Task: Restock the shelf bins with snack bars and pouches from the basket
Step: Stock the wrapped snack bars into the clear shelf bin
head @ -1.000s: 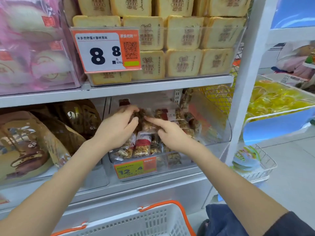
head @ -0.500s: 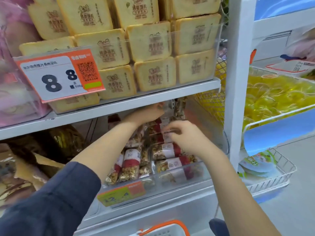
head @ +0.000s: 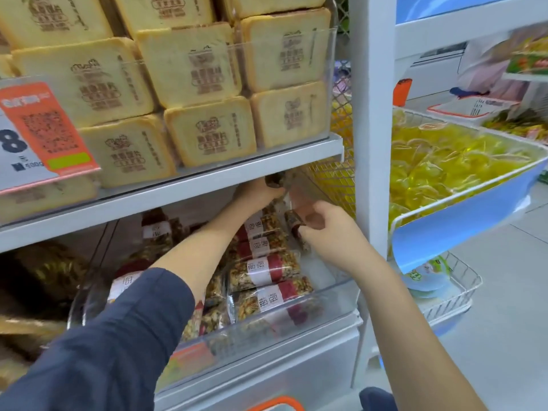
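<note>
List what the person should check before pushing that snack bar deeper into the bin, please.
1. Grip: right hand pinches a snack bar: ok.
2. Left hand holds something at the back, fingers hidden under the shelf: cannot tell.
3. Space at the clear bin right side beside the bar stack: ok.
4. Room at the bin's back: cannot tell.
5. Basket supply, only its rim shows: cannot tell.

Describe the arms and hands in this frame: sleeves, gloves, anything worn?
Both hands, left hand and right hand, are bare: no gloves, rings or watch visible. The left arm wears a dark navy sleeve pushed up the forearm; the right forearm is uncovered.
</note>
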Demonstrator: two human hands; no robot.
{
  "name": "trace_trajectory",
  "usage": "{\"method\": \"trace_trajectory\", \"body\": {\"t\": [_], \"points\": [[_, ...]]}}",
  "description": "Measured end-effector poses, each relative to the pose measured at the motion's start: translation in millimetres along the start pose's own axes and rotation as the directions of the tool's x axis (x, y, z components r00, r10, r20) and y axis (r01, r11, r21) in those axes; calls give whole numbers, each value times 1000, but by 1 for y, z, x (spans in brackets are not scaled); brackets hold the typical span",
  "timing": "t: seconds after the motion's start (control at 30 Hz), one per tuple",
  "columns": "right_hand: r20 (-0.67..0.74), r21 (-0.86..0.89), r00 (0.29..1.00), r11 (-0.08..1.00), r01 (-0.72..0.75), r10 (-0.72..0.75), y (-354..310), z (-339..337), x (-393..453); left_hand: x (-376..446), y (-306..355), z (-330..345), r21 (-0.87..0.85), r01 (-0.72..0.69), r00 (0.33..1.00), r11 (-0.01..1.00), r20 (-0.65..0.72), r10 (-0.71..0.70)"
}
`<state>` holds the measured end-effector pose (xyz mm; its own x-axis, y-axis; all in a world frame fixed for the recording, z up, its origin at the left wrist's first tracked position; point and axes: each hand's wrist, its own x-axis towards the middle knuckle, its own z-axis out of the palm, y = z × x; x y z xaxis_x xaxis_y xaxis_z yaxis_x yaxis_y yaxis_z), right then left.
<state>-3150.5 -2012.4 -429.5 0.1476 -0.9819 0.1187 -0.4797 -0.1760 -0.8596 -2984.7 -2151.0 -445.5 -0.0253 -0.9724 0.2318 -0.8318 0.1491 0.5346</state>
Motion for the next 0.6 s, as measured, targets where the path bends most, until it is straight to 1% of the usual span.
{"method": "trace_trajectory", "body": {"t": [0.03,0.07,0.1,0.13,0.17,0.2,0.23,0.27,0.3,0.33,0.37,0.43,0.47,0.53,0.6], "points": [[-14,13,1000,1000,0,0,-1,0,1,-10,-1,-9,61,-98,995,993,-4,99],[-37,21,999,1000,1,-1,0,0,1,-23,-2,-19,143,-225,973,964,-7,229],[-68,34,998,999,0,2,-1,0,2,-38,-3,-31,230,-351,934,908,18,356],[-94,41,996,999,-8,12,-2,1,3,-54,-4,-42,281,-436,899,855,91,428],[-108,30,994,999,-19,22,-3,1,2,-68,-6,-53,291,-478,878,829,198,437],[-102,-7,994,999,-36,35,-4,1,2,-82,-6,-62,297,-474,865,829,332,375],[-83,-51,995,997,-51,46,-5,-1,0,-91,-8,-69,319,-443,844,838,465,269],[-58,-84,996,994,-71,66,-5,-3,-2,-98,-9,-75,348,-407,819,844,548,169],[-41,-90,995,992,-93,90,-5,-6,-5,-98,-11,-80,359,-373,812,856,572,114],[-37,-67,993,991,-116,114,-4,-8,-7,-97,-9,-85,335,-345,822,877,559,110],[-46,-23,990,990,-136,135,-3,-9,-10,-92,-4,-86,293,-327,842,899,521,136],[-86,72,983,985,-157,163,-3,-8,-15,-75,4,-77,194,-336,872,922,433,227],[-114,105,979,982,-160,171,-3,-6,-17,-66,9,-66,147,-353,869,924,419,265],[-168,140,970,978,-153,176,-3,-7,-20,-49,18,-39,109,-425,826,899,453,335],[-177,212,965,965,-153,192,-3,-10,-22,-34,21,-11,159,-496,784,853,504,362]]}}
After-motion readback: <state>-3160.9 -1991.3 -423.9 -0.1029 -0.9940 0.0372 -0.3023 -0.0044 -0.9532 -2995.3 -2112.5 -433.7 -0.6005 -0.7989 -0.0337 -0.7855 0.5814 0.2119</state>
